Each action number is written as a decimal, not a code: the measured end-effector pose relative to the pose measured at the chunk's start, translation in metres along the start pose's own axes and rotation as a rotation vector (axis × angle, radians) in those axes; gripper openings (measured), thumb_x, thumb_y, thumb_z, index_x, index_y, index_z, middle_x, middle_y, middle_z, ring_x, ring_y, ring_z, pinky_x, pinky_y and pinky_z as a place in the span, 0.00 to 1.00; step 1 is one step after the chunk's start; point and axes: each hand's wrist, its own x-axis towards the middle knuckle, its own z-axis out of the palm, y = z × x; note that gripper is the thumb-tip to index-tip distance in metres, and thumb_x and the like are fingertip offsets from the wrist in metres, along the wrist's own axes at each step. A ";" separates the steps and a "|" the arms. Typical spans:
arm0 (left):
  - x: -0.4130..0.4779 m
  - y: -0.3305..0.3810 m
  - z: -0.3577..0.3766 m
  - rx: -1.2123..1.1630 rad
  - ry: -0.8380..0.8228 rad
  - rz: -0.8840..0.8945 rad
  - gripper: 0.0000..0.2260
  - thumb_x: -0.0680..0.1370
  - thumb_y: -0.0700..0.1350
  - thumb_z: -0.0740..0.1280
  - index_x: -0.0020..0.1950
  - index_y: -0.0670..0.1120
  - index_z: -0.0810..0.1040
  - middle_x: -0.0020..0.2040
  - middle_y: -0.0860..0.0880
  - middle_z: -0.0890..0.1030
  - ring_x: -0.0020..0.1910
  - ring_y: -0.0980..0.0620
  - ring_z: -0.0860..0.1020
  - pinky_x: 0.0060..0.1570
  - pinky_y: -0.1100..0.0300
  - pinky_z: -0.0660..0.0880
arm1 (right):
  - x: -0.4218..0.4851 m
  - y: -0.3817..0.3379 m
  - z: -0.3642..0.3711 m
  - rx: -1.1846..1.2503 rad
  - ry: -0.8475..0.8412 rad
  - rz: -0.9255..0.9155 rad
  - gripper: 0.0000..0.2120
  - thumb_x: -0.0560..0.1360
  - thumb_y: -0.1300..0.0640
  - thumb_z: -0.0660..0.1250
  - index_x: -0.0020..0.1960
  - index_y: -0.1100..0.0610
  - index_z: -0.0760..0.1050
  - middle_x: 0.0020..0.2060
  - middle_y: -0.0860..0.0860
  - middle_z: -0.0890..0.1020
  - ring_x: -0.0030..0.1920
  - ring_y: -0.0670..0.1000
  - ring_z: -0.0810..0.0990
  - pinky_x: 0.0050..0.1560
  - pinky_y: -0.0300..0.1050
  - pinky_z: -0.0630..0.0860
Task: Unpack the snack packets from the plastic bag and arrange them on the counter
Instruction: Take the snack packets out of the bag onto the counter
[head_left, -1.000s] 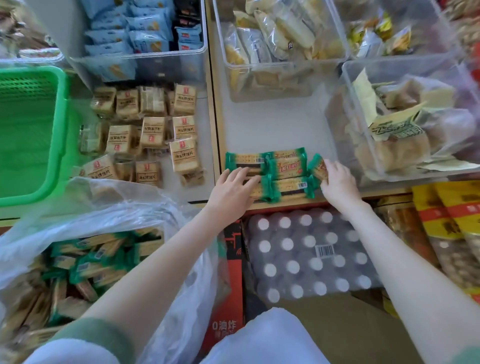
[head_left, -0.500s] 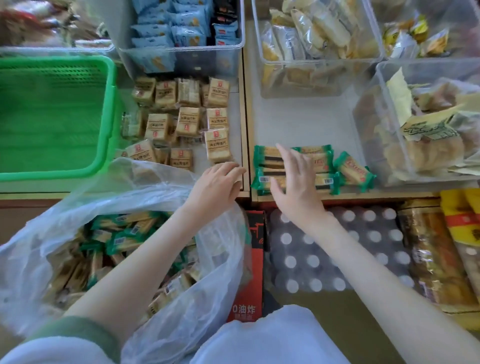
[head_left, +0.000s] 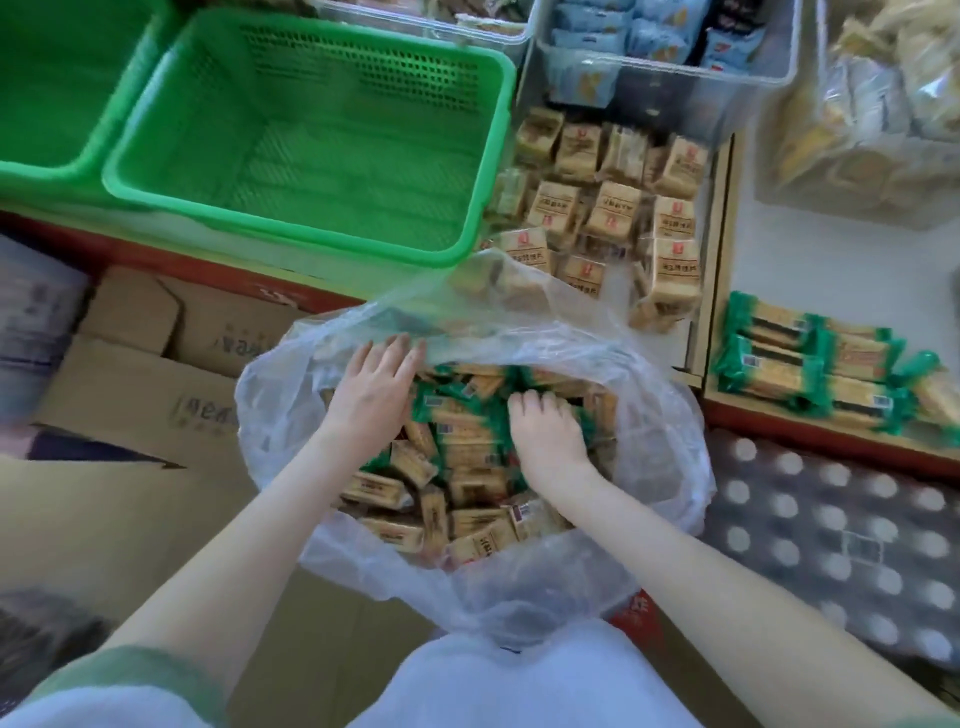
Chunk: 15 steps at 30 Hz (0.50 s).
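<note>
Shop counter (head_left: 779, 270) up top, crowded with stock. Green baskets (head_left: 311, 130) sit on the left, clear bins (head_left: 660, 62) of wrapped goods run along the back, and a spread of tan square packs (head_left: 613, 208) lies in front of them.

Down at the front right edge is the work done so far: a small cluster of arranged packets (head_left: 810, 374), green-ended, lying flat and side by side in short rows. That is only a handful.

Now look at the plastic bag (head_left: 660, 431), standing open below the counter edge, among cardboard boxes (head_left: 130, 364) and beside a shrink-wrapped pack of bottles (head_left: 831, 519). It is heaped with snack packets (head_left: 457, 447), far more than have made it up top. By my reckoning the job is barely begun, and most of the load is waiting in there.

Both hands are at the bag. The left hand (head_left: 371, 389) lies on the far left of the rim with its fingers (head_left: 400, 353) straight and flat on the plastic, gripping nothing and apparently holding the mouth wide. The right hand (head_left: 545, 431) is down in the pile with its fingers curled over the green-ended packets. The tips are buried, but it looks like a grab for the next batch.

What is left is plenty: many more scoops, each carried up and lined beside the rows at the counter's front right, where bare white surface shows behind them.
</note>
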 end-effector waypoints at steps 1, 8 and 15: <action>-0.003 -0.004 0.000 -0.001 -0.009 -0.011 0.29 0.75 0.40 0.70 0.73 0.36 0.66 0.67 0.34 0.72 0.65 0.35 0.73 0.68 0.41 0.65 | 0.003 0.001 0.003 -0.030 -0.052 0.039 0.31 0.70 0.64 0.68 0.70 0.65 0.61 0.62 0.61 0.72 0.61 0.60 0.73 0.60 0.50 0.70; 0.004 0.000 -0.007 -0.091 0.017 0.086 0.27 0.78 0.39 0.66 0.75 0.39 0.63 0.71 0.39 0.70 0.71 0.40 0.68 0.72 0.45 0.58 | 0.006 0.025 0.003 0.109 -0.085 -0.034 0.31 0.73 0.61 0.67 0.72 0.61 0.58 0.63 0.57 0.71 0.61 0.56 0.70 0.61 0.47 0.68; 0.041 0.057 -0.023 -0.403 0.038 0.095 0.17 0.82 0.42 0.58 0.71 0.42 0.68 0.67 0.43 0.74 0.63 0.42 0.73 0.60 0.49 0.71 | -0.042 0.065 -0.065 0.964 0.572 -0.022 0.27 0.72 0.54 0.70 0.68 0.55 0.64 0.58 0.54 0.74 0.57 0.50 0.75 0.59 0.41 0.74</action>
